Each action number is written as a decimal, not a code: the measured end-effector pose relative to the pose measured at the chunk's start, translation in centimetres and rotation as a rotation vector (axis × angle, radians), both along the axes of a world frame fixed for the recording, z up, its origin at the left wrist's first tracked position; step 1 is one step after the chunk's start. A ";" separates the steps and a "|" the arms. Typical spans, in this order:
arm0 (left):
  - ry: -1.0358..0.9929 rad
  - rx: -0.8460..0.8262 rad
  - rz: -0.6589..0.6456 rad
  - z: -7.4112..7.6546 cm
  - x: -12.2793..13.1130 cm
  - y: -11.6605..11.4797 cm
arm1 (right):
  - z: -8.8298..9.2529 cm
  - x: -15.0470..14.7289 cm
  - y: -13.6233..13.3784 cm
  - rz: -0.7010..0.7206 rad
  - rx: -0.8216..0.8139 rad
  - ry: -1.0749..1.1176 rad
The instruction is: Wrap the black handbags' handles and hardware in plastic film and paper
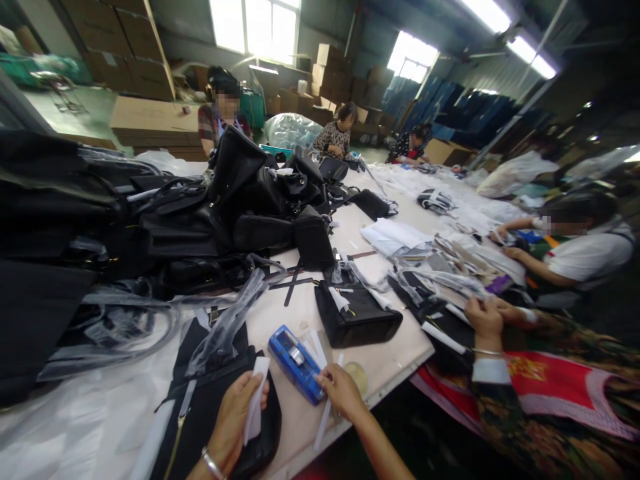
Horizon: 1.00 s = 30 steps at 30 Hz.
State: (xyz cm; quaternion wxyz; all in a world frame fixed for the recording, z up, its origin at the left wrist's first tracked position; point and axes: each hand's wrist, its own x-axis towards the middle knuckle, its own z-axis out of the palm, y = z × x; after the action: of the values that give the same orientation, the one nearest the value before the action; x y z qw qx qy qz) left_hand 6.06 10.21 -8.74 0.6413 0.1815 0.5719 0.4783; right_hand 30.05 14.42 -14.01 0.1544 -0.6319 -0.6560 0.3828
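My left hand (239, 420), with a silver bangle at the wrist, is closed round a folded white sheet of soft wrapping (256, 400). It is over a black bag (200, 407) that lies on the table with a gold zip and clear plastic round its strap. My right hand (343, 392) pinches at the near end of a blue tape dispenser (295, 363); any tape between the fingertips is too small to make out. White strips (327, 410) lie beside the dispenser, close to a round roll (356, 379). Another black bag (357, 313) stands just beyond.
A large pile of black bags (240, 200) fills the left and back of the table (395, 357). White papers (395, 237) lie farther right. At my right, a co-worker's hands (487, 323) work over another black bag (440, 320). Several other people sit around the table.
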 end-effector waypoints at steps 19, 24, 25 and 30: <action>-0.081 -0.033 0.036 -0.3 -0.4 0.3 | -1.2 2.5 -3.5 -0.127 -0.061 0.025; -0.110 -0.029 0.057 -0.3 -0.4 0.2 | 0.1 3.2 -3.3 -0.063 0.116 -0.175; -0.109 -0.024 0.055 -0.3 -0.4 0.2 | 1.1 2.8 -3.0 -0.064 0.156 -0.153; -0.076 0.007 0.040 -0.6 -0.2 0.4 | 7.4 -3.7 -0.3 0.107 0.115 0.257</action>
State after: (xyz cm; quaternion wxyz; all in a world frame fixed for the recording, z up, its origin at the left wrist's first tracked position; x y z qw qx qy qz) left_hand 5.83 10.60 -9.36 0.6524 0.1538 0.5488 0.4995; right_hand 26.34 14.14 -6.65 0.2527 -0.5318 -0.6845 0.4299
